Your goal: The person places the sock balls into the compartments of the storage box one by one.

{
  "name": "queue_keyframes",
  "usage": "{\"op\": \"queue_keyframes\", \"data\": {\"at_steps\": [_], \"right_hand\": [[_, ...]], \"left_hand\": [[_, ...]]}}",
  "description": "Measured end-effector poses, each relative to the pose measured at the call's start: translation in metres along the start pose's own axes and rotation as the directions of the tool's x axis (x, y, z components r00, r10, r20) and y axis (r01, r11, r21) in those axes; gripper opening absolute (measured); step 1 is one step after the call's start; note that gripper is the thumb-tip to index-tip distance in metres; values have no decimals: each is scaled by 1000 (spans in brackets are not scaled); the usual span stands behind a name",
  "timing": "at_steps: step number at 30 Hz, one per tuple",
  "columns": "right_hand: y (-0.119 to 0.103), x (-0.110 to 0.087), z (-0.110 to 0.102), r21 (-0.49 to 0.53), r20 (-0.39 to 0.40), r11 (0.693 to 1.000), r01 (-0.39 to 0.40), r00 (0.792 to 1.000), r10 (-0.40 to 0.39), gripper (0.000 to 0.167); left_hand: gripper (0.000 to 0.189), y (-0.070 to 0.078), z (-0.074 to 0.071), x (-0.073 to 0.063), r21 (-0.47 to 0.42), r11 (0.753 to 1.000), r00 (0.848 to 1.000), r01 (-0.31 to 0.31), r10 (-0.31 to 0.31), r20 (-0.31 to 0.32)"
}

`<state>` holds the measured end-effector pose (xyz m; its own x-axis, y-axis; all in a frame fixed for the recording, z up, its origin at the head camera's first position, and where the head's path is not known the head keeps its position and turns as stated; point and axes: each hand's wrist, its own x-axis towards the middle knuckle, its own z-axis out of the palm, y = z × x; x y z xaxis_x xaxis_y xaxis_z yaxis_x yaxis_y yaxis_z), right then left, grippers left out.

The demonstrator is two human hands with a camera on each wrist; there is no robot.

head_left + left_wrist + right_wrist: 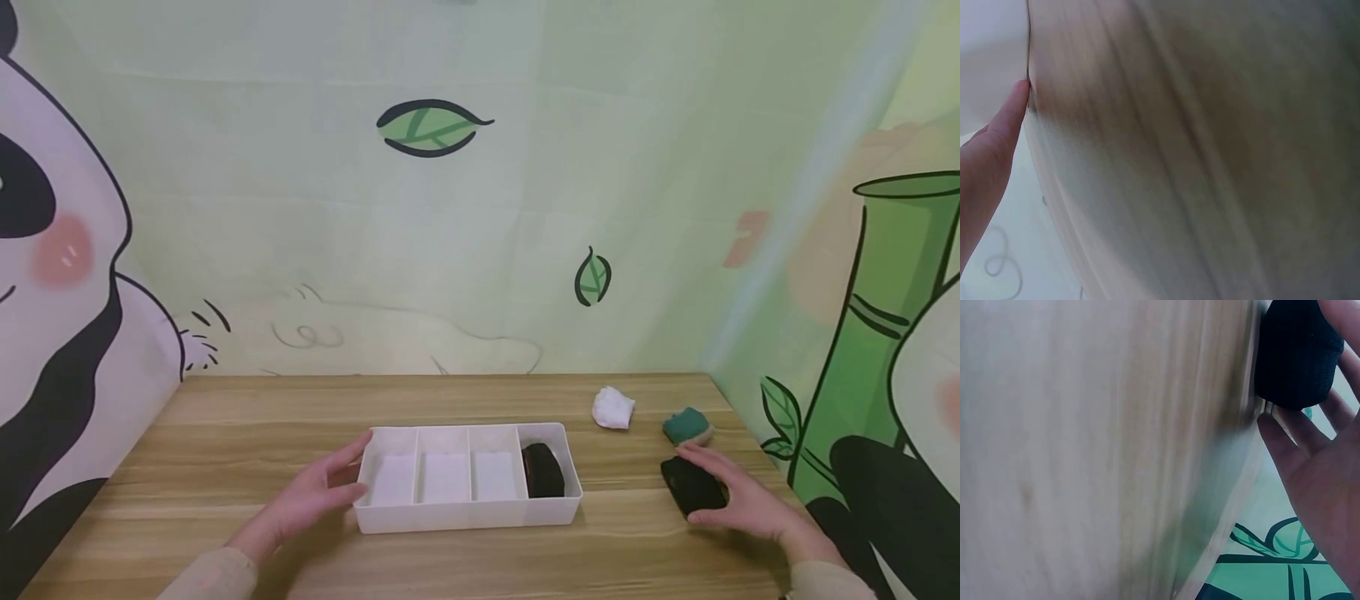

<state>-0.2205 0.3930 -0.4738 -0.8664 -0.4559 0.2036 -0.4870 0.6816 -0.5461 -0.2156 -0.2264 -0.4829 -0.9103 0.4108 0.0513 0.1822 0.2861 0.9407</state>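
Note:
A white box (468, 517) with several compartments lies lengthwise on the table. Its rightmost compartment holds a black cloth bundle (544, 471), and the other compartments are bare. My left hand (303, 500) is at the box's left end, thumb near the front corner, fingers toward the back one. In the left wrist view a straight finger (1010, 115) touches the box wall. On the right, my right hand (750, 500) spreads thumb and fingers around another black bundle (1297, 353), like a balled-up sock. A gap shows between the bundle and some fingers; thumb contact is unclear.
Just behind the right hand lies a green bundle (686, 426) with a pale underside. A white bundle (613, 408) sits farther back, to its left. The wooden table (300, 404) meets a printed cloth backdrop (300, 167) at its rear and sides.

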Motion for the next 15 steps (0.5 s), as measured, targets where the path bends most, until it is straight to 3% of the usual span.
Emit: {"op": "queue_keyframes", "data": {"at_steps": [15], "right_hand": [[4, 2, 0, 6, 13, 999, -44, 999, 44, 84]], "left_hand": [[74, -1, 0, 0, -6, 1000, 1000, -3, 3, 6]]}}
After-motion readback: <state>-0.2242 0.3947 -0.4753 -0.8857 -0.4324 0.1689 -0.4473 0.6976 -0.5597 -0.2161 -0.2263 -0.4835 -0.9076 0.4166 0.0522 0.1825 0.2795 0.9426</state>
